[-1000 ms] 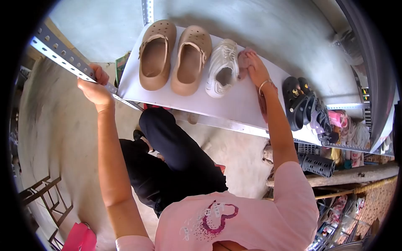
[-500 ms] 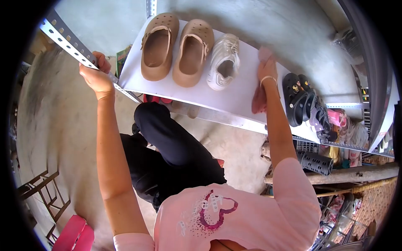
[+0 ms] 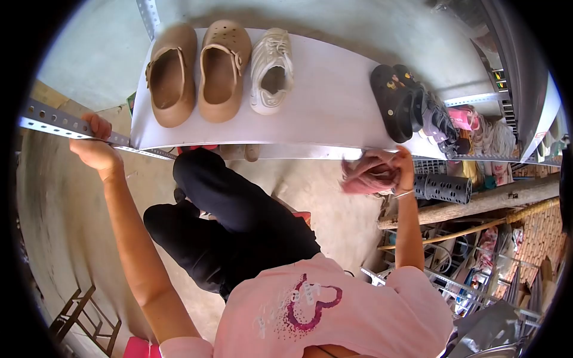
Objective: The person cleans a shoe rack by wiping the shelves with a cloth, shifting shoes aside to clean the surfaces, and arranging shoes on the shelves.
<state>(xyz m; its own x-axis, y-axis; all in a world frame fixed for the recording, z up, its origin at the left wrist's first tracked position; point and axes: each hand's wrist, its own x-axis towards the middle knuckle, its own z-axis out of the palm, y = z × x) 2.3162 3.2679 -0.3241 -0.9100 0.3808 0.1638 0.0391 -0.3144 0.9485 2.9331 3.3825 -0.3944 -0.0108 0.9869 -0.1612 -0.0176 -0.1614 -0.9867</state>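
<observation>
My left hand (image 3: 97, 145) is wrapped round the perforated metal post (image 3: 57, 124) at the left end of the shelf. In front of the shelf's front edge, my right hand (image 3: 403, 170) grips a crumpled dusky-pink cloth (image 3: 371, 173), which hangs below the board. On the white shelf board (image 3: 331, 98) stand a pair of tan clogs (image 3: 224, 74) and one white sneaker (image 3: 272, 71), side by side toward the left. Dark clogs (image 3: 391, 107) with small charms are at the right, close above my right hand.
Dark purple-grey shoes (image 3: 439, 122), a pink item (image 3: 462, 117) and white cords (image 3: 494, 137) crowd the right end. Below lie a black perforated basket (image 3: 444, 188) and a wooden pole (image 3: 477, 201). A metal frame (image 3: 83, 316) stands on the floor at lower left.
My right hand has drawn the cloth off the board, toward me and past the front edge. My left hand keeps hold of the post. The view has shifted to the right.
</observation>
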